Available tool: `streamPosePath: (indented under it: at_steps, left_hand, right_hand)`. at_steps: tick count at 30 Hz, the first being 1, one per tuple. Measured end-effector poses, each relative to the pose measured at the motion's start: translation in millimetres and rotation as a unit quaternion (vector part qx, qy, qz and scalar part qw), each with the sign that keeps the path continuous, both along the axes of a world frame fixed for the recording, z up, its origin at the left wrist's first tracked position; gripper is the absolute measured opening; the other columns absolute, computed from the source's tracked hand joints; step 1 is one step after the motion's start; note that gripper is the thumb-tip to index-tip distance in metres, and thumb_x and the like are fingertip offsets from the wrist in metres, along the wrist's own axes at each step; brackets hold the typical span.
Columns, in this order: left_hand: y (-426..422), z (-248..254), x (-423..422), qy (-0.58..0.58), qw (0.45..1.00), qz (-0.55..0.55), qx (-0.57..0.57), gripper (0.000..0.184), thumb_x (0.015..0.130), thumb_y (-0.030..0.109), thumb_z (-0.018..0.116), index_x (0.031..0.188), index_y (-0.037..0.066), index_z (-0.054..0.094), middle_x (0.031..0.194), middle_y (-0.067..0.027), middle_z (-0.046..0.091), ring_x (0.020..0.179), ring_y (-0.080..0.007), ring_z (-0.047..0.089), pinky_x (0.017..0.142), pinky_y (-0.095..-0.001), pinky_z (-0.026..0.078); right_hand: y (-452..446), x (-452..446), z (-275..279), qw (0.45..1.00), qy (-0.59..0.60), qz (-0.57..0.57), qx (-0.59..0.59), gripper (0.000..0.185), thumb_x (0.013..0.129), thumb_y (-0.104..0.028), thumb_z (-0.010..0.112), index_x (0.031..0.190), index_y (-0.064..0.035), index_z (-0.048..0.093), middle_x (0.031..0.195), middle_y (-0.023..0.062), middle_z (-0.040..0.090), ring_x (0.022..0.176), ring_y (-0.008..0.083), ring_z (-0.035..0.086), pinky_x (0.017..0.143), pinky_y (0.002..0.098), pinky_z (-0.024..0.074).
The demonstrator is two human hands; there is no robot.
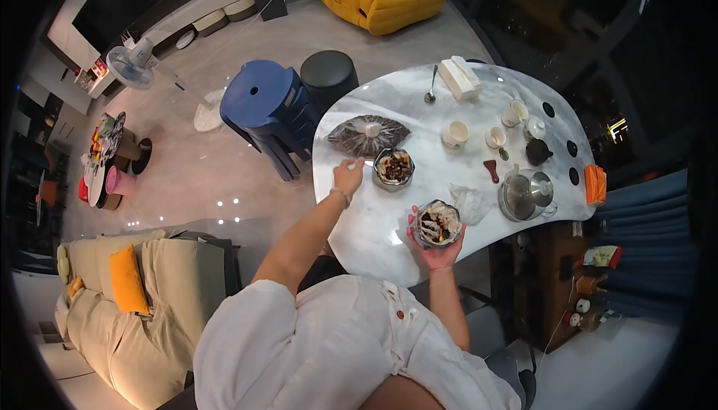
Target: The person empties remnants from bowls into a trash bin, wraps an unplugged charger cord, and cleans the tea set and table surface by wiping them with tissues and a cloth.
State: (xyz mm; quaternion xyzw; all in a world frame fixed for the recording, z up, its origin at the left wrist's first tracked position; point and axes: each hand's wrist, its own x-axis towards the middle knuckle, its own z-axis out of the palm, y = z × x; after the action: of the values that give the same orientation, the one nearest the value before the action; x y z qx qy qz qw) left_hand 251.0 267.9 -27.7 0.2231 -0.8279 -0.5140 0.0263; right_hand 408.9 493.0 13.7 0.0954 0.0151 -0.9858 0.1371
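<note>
My right hand (pixel 437 251) is wrapped round a glass bowl (pixel 438 224) of pale, creamy food with dark pieces, held near the table's front edge. A second glass bowl (pixel 393 168), filled with dark and light pieces, stands on the marble table (pixel 419 126). Just left of that bowl, my left hand (pixel 349 176) is over the table with its fingers drawn together; what is between them, if anything, is too small to make out. Behind it lies a clear plastic bag (pixel 369 136) of dark contents.
Paper cups (pixel 455 135), a glass teapot (pixel 526 195), a dark small pot (pixel 538 152), a crumpled tissue (pixel 467 202), a tissue box (pixel 460 78) and a spoon (pixel 431 96) are on the table. Blue stacked stools (pixel 262 100) stand left of it.
</note>
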Motion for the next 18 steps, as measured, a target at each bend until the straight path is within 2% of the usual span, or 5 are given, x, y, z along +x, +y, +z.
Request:
streamPosePath:
  at_steps: [3, 5, 11, 16, 18]
  left_hand:
    - [-25, 11, -38, 0.157, 0.979, 0.096, -0.083, 0.051, 0.075, 0.039, 0.066, 0.102, -0.002, 0.055, 0.109, -0.0278, 0.050, 0.105, -0.0384, 0.046, 0.093, -0.0392, 0.038]
    - [-62, 27, -63, 0.042, 0.974, 0.203, -0.093, 0.060, 0.073, 0.039, 0.068, 0.113, -0.002, 0.050, 0.112, -0.0267, 0.050, 0.107, -0.0387, 0.047, 0.094, -0.0398, 0.038]
    - [-220, -34, -101, -0.059, 0.903, 0.345, 0.250, 0.093, 0.067, 0.046, 0.074, 0.133, -0.004, 0.031, 0.134, -0.0210, 0.036, 0.112, -0.0328, 0.047, 0.069, -0.0374, 0.052]
    - [-279, -65, -111, -0.032, 0.876, 0.344, 0.337, 0.119, 0.063, 0.058, 0.073, 0.144, 0.018, -0.004, 0.142, -0.0225, 0.022, 0.120, -0.0412, 0.036, 0.086, -0.0504, 0.042]
    - [-303, -75, -128, -0.025, 0.866, 0.316, 0.387, 0.124, 0.062, 0.066, 0.069, 0.138, 0.033, -0.023, 0.142, -0.0338, 0.003, 0.126, -0.0484, 0.025, 0.092, -0.0510, 0.039]
  right_hand:
    - [6, -4, 2, 0.999, 0.004, -0.017, 0.033, 0.083, 0.075, -0.068, 0.043, 0.139, -0.0148, 0.031, 0.143, 0.0228, 0.025, 0.125, 0.0447, 0.032, 0.098, 0.0581, 0.0315]
    - [14, -2, -3, 0.999, -0.008, -0.031, 0.038, 0.083, 0.075, -0.068, 0.045, 0.138, -0.0155, 0.031, 0.143, 0.0234, 0.025, 0.125, 0.0448, 0.032, 0.097, 0.0583, 0.0323]
    - [20, 4, -16, 0.995, -0.056, -0.079, 0.024, 0.082, 0.074, -0.067, 0.050, 0.138, -0.0167, 0.034, 0.144, 0.0211, 0.025, 0.125, 0.0433, 0.032, 0.096, 0.0607, 0.0314]
    - [-4, -7, -19, 0.977, -0.155, -0.141, 0.024, 0.082, 0.072, -0.066, 0.052, 0.135, -0.0159, 0.038, 0.141, 0.0197, 0.030, 0.119, 0.0408, 0.039, 0.093, 0.0547, 0.0353]
    - [-19, -10, -25, 0.972, -0.167, -0.162, 0.031, 0.083, 0.071, -0.066, 0.053, 0.134, -0.0148, 0.039, 0.140, 0.0192, 0.032, 0.116, 0.0392, 0.041, 0.092, 0.0525, 0.0375]
